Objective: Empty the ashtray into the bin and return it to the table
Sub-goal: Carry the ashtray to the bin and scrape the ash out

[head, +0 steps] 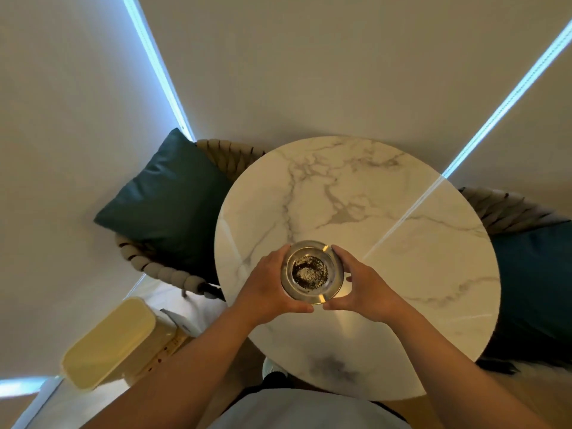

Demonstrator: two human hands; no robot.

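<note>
A round glass ashtray (311, 270) with dark ash in its bowl sits over the near middle of the round white marble table (387, 212). My left hand (266, 286) cups its left rim and my right hand (362, 289) cups its right rim, thumbs nearly meeting at the near edge. Both hands grip the ashtray. Whether it rests on the table or is just lifted I cannot tell. A cream bin (114, 342) with a closed lid stands on the floor to the lower left of the table.
A woven chair (161, 270) with a dark teal cushion (167, 199) stands left of the table. Another woven chair (507, 209) with a teal seat is at the right. Pale curtains hang behind.
</note>
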